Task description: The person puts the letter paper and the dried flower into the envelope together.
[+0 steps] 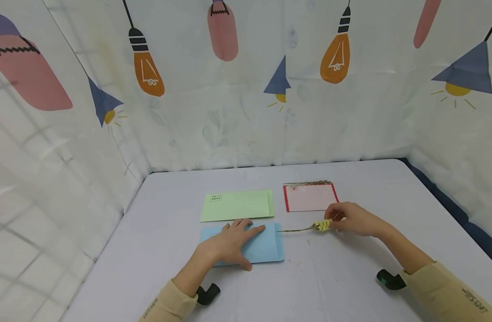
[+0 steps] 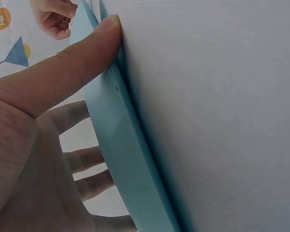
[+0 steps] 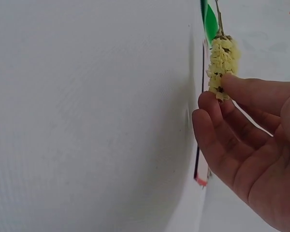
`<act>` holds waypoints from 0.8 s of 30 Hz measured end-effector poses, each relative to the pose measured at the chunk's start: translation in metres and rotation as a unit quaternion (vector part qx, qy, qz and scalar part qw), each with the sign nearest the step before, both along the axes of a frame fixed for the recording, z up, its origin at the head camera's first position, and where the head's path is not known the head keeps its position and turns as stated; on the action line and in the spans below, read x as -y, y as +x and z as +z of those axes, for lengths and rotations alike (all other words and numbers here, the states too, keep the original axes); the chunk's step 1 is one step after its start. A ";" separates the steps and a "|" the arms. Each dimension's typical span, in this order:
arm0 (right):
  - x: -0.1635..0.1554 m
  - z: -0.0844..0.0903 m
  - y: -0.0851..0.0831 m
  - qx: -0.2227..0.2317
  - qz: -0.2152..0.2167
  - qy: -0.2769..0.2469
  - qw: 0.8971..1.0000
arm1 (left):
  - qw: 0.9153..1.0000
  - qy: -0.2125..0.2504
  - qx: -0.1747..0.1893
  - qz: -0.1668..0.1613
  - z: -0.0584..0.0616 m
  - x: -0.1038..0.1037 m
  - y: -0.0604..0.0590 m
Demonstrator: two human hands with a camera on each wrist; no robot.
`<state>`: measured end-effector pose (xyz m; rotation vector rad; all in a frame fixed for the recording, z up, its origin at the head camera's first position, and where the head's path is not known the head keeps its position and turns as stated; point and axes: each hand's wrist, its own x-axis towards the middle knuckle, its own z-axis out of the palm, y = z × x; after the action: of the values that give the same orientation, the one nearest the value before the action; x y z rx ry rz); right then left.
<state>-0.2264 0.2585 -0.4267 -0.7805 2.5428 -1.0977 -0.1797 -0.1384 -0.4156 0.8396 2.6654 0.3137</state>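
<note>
A light blue envelope (image 1: 266, 248) lies on the table, and my left hand (image 1: 229, 243) rests on it with fingers spread and straight. The thumb (image 2: 87, 63) reaches over its near edge in the left wrist view. My right hand (image 1: 354, 218) pinches a yellow dried flower (image 1: 322, 225) by its bloom between thumb and fingertips. The thin stem points left, its tip overlapping the right end of the blue envelope. In the right wrist view, the flower head (image 3: 223, 63) is held with the stem upward.
Behind the blue envelope lies a green envelope (image 1: 237, 205). A pink card with a red border (image 1: 310, 198) sits at the back right, a dried sprig (image 1: 310, 183) along its top edge. White cloth covers the table (image 1: 374, 183); patterned curtains (image 1: 246, 112) surround it.
</note>
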 end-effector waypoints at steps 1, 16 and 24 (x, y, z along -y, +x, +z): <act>0.000 0.000 0.000 -0.001 0.001 0.004 1.000 | 1.000 0.000 0.000 0.000 0.000 0.000 0.000; 0.010 0.001 0.004 -0.009 0.020 0.008 1.000 | 1.000 -0.003 0.000 0.002 0.001 0.000 0.001; 0.018 -0.002 0.004 -0.017 0.016 0.010 1.000 | 1.000 -0.004 0.003 0.004 0.001 0.000 0.001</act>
<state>-0.2223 0.2408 -0.4283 -0.8381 2.5553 -1.0571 -0.1784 -0.1385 -0.4142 0.8236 2.6631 0.3065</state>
